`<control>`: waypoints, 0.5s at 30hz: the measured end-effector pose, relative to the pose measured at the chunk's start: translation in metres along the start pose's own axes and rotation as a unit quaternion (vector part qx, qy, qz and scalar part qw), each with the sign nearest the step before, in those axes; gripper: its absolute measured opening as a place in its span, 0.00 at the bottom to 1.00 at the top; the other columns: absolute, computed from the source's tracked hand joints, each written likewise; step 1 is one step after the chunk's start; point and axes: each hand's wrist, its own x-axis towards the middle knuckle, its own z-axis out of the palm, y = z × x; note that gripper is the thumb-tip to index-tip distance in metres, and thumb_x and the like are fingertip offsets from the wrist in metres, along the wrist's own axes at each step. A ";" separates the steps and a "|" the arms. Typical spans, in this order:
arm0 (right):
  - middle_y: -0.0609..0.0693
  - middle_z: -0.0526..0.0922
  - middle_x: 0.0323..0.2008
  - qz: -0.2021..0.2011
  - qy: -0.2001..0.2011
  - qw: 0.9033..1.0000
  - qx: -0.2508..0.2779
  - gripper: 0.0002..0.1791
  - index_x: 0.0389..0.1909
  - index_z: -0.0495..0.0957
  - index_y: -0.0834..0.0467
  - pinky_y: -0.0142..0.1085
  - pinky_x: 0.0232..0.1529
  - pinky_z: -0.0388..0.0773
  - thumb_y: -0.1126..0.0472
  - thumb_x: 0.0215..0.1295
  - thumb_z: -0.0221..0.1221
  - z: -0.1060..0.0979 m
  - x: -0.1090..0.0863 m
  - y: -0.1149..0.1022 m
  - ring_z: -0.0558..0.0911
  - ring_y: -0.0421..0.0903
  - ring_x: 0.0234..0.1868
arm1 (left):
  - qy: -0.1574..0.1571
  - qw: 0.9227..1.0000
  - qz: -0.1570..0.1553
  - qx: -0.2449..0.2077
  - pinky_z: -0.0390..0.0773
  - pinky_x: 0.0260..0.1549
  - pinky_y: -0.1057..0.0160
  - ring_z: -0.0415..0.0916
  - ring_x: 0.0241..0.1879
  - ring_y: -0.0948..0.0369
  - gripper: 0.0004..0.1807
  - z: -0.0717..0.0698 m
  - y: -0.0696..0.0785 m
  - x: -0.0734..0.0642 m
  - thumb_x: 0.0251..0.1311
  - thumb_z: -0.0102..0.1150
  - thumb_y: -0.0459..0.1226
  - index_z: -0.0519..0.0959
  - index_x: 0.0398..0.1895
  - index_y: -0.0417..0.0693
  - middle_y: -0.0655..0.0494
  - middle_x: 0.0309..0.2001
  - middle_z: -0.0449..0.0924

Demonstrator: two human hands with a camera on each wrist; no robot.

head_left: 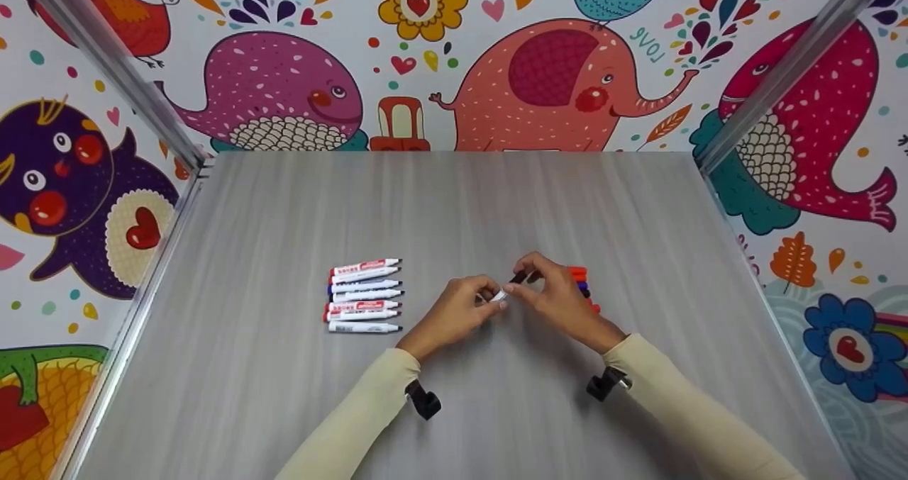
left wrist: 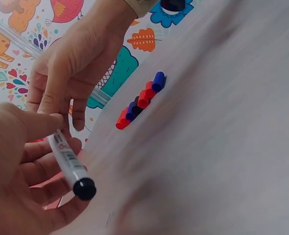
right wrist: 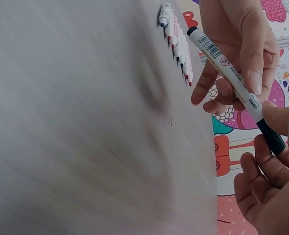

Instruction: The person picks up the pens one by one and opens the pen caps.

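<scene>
A white marker [right wrist: 227, 68] with a dark cap [right wrist: 271, 137] is held between both hands above the table. My left hand [head_left: 455, 311] grips its white barrel between thumb and fingers, with the black end [left wrist: 84, 188] sticking out in the left wrist view. At the other end, my right hand [head_left: 564, 306] pinches the cap between thumb and fingertips; the cap sits against the barrel. To the left of my left hand, several white markers [head_left: 365, 296] without caps lie side by side, tips facing right. Loose red, blue and black caps [left wrist: 143, 99] form a row, partly hidden behind my right hand in the head view.
The grey wood-grain table [head_left: 454, 210] has metal frame posts [head_left: 780, 76] at its back corners. Printed cartoon panels [head_left: 553, 76] stand behind and beside it. Each sleeve carries a black wrist camera [head_left: 425, 400].
</scene>
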 end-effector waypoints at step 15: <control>0.45 0.86 0.41 -0.001 -0.031 1.000 0.001 0.09 0.45 0.84 0.57 0.50 0.53 0.86 0.62 0.71 0.74 0.000 -0.009 0.000 0.86 0.45 0.45 | -0.015 0.982 0.040 0.186 0.81 0.44 0.57 0.78 0.42 0.59 0.09 -0.006 0.009 0.010 0.76 0.71 0.41 0.89 0.45 0.44 0.54 0.40 0.87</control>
